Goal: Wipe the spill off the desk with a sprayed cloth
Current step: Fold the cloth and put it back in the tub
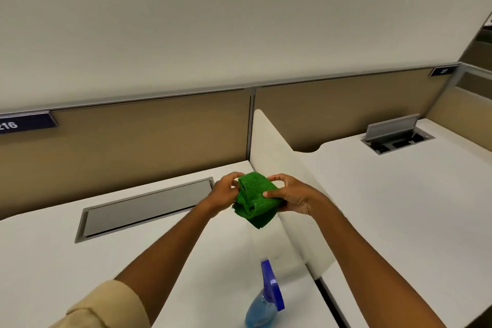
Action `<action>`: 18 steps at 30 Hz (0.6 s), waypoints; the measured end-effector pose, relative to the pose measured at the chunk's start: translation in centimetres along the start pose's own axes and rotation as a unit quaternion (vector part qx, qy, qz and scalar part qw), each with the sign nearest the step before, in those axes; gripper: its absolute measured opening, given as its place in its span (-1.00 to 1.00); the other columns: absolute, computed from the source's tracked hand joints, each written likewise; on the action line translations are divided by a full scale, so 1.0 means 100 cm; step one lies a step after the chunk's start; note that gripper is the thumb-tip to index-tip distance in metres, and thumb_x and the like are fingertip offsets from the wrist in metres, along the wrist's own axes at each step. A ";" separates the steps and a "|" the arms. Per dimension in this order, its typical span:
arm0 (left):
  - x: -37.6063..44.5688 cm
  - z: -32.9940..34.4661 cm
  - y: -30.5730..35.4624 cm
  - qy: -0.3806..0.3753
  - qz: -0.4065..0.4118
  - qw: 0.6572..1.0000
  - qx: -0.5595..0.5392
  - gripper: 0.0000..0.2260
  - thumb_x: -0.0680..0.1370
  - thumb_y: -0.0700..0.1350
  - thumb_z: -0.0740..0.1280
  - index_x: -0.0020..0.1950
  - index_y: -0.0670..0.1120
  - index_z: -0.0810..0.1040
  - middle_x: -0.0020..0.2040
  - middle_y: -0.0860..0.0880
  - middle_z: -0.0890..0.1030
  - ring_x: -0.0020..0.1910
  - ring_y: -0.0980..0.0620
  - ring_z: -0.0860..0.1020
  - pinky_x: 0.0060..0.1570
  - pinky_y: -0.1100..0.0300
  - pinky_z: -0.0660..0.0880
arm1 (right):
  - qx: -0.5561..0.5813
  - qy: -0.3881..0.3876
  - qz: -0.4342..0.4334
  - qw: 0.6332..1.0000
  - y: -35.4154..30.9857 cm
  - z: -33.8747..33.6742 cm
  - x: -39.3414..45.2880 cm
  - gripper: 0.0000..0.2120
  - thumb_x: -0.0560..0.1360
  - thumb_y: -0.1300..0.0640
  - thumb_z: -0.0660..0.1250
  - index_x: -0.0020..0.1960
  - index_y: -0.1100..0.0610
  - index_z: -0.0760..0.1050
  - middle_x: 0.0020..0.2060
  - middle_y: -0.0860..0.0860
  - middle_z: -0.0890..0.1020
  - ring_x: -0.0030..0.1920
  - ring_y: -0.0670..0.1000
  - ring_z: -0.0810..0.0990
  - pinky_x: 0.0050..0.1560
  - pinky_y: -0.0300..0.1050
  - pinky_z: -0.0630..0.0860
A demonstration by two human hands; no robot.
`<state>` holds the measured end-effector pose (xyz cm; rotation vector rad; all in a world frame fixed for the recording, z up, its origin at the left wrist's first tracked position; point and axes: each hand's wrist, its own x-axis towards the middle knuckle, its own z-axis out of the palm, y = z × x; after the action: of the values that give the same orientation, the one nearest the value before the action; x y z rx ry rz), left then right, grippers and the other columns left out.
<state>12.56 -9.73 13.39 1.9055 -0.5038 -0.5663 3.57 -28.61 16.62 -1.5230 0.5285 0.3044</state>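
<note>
A folded green cloth [255, 198] is held up above the white desk [48, 253], near the low divider. My left hand [225, 192] grips its left edge and my right hand [290, 194] pinches its right side, thumb on top. A spray bottle [266, 298] with a blue trigger head and pale blue liquid stands on the desk near the front edge, below and between my arms. I cannot make out any spill on the desk surface.
A closed grey cable hatch [143, 208] is set into the desk to the left. A cream divider panel [290, 194] separates this desk from the neighbouring desk [399, 194], whose cable hatch [394, 136] stands open. Tan partition walls run along the back.
</note>
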 end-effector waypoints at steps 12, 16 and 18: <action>-0.003 0.082 -0.116 -0.021 -0.228 0.969 0.095 -0.60 0.57 0.01 0.38 0.35 -0.13 0.48 0.31 -0.17 0.55 0.25 -0.12 0.56 0.20 0.10 0.51 | -0.004 0.155 0.114 0.981 0.136 -0.021 0.054 -0.56 0.51 0.24 0.35 0.28 0.04 0.23 0.21 0.17 0.45 0.12 0.15 0.52 -0.04 0.02 0.61; -0.003 0.104 -0.134 -0.021 -0.264 0.962 0.074 -0.55 0.55 0.00 0.41 0.38 -0.15 0.44 0.32 -0.19 0.54 0.25 -0.13 0.56 0.20 0.08 0.53 | -0.080 0.157 0.129 0.976 0.162 -0.020 0.069 -0.58 0.53 0.20 0.32 0.26 0.03 0.17 0.20 0.15 0.44 0.13 0.13 0.52 0.12 0.07 0.60; -0.003 0.113 -0.141 -0.021 -0.283 0.957 0.053 -0.51 0.54 -0.03 0.43 0.40 -0.17 0.40 0.31 -0.21 0.54 0.19 -0.13 0.59 0.14 0.07 0.56 | -0.108 0.137 0.137 0.975 0.168 -0.016 0.073 -0.61 0.55 0.18 0.28 0.26 0.03 0.15 0.20 0.14 0.44 0.13 0.11 0.52 0.15 0.05 0.58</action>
<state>6.88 -12.46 -3.54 2.1468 0.0001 -0.9656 1.09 -30.46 -1.51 -1.7154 0.9541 0.3754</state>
